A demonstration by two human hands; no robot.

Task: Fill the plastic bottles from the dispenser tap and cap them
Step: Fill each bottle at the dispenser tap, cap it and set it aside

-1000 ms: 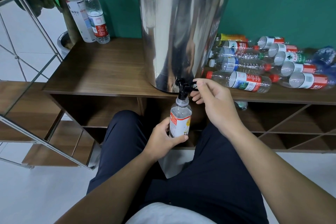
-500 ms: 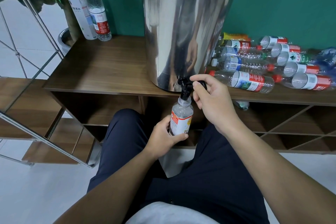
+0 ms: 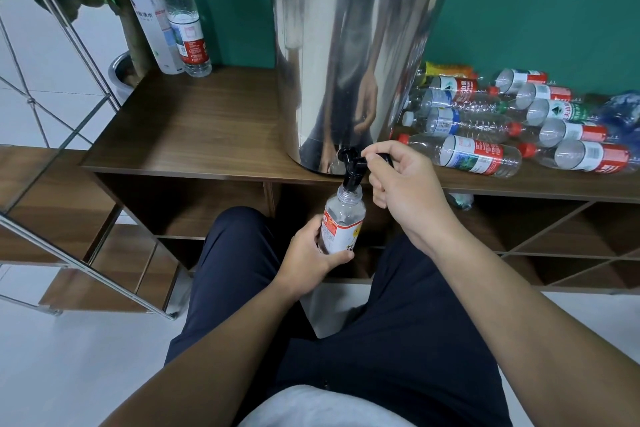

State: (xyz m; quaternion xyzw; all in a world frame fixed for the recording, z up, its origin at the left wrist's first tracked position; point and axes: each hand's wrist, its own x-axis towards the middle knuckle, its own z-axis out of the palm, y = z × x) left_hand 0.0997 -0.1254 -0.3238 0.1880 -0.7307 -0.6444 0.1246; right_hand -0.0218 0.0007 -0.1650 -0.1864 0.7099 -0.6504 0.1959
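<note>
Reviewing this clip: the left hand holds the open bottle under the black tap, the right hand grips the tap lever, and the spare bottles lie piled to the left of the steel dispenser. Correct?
Not quite. The head view shows the pile of spare bottles lying to the right of the steel dispenser, not the left. The rest stands: left hand holds the open bottle under the black tap, right hand grips its lever.

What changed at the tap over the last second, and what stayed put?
The right hand closed its fingers around the black tap lever, which it only touched at the fingertips a second ago, and now grips it. The left hand holds the small bottle with its open mouth under the spout, as before. The steel dispenser and the bottles lying on the shelf have not moved.
</note>
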